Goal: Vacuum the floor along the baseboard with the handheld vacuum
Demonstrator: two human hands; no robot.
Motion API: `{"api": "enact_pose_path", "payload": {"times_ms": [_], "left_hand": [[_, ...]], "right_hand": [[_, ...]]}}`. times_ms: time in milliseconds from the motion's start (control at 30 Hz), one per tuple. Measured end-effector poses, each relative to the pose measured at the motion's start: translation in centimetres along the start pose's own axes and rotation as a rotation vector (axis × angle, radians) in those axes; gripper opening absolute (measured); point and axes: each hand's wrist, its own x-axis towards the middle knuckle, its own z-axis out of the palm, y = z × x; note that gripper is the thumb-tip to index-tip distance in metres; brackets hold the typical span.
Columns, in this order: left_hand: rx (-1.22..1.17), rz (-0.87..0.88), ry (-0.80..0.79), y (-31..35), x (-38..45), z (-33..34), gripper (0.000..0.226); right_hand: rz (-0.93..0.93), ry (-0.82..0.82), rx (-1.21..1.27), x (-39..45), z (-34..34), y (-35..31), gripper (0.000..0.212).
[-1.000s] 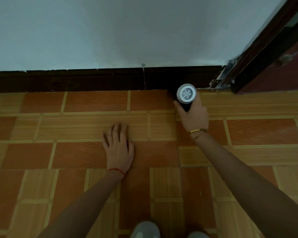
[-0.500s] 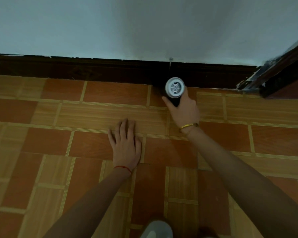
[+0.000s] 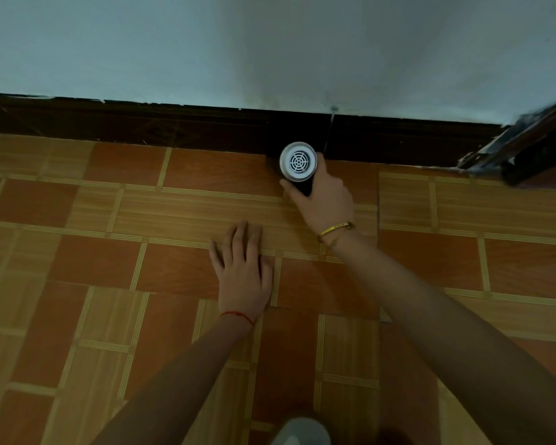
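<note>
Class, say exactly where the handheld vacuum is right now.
In the head view, the handheld vacuum is right of centre, gripped by the right hand, against the dark baseboard.

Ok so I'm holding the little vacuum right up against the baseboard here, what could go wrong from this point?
1. The handheld vacuum sits hard against the dark baseboard, which already shows chipped paint along its top edge; dragging it could scuff more.
2. Your left hand lies flat on the floor in front of the baseboard, bearing weight; it might slip on smooth tile.
3. Your right hand grips only the rear end, so the nozzle, hidden from view, may lift off the floor unnoticed.
</note>
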Motion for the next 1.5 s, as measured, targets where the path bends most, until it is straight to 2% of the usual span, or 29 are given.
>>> {"api": "enact_pose_path", "payload": {"times_ms": [267,600,733,933,1300,1400,1500], "left_hand": [[-0.006,0.006,-0.012,-0.1,-0.1,0.0,0.056],[0.022,0.016,-0.007,-0.1,-0.2,0.3,0.056],[0.020,0.001,0.001,0.3,-0.2,0.3,0.057],[-0.017,0.071,-0.038,3.3,-0.4,0.8,0.054],[0.017,0.099,-0.091,6.8,-0.6,2.7,0.057],[0.033,0.099,-0.086,6.8,-0.7,2.8,0.057],[0.033,0.092,-0.086,6.9,-0.6,2.7,0.058]], "right_hand": [[0.088,0.071,-0.008,-1.0,-3.6,4.5,0.071],[0.327,0.242,-0.050,-3.6,-9.6,11.4,0.068],[0.375,0.267,-0.056,-4.1,-10.1,11.1,0.067],[0.200,0.125,-0.033,-3.2,-9.3,9.5,0.069],[0.536,0.355,-0.086,-4.4,-13.3,14.7,0.070],[0.550,0.386,-0.077,-4.6,-13.6,14.8,0.071],[0.519,0.351,-0.073,-4.7,-12.8,13.8,0.071]]}}
